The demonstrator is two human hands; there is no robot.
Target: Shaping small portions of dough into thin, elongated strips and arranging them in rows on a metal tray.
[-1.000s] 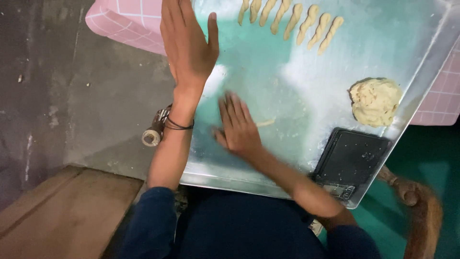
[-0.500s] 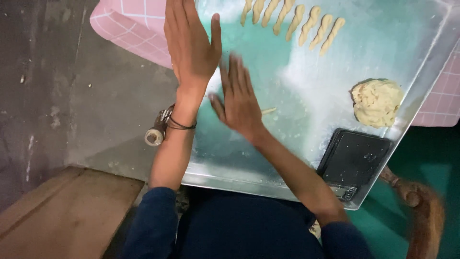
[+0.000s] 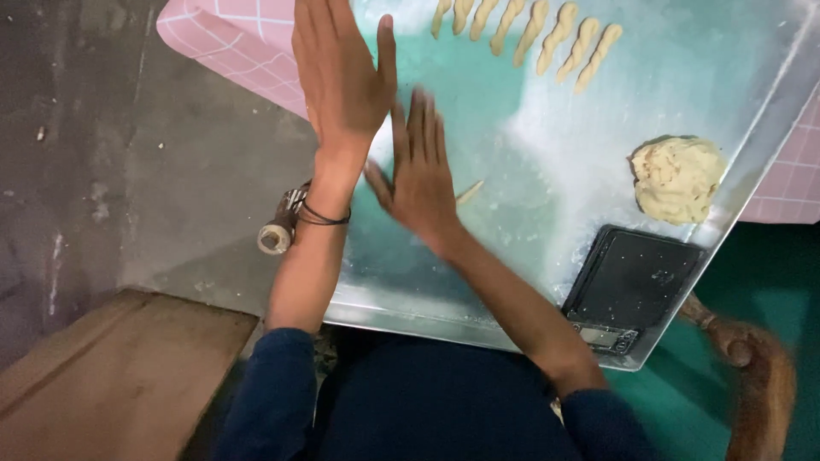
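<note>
left hand: flat, fingers together, raised over tray's left edge | right hand: flat, fingers spread, pressing a thin dough strand on the floured metal tray | twisted dough sticks: far row | dough lump: right | black scale: near right

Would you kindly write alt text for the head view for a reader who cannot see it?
A right hand rolls a thin dough strip on a floured metal tray, while the left hand hangs open above it. A row of twisted dough sticks, a dough lump and a black scale also lie on the tray.
</note>
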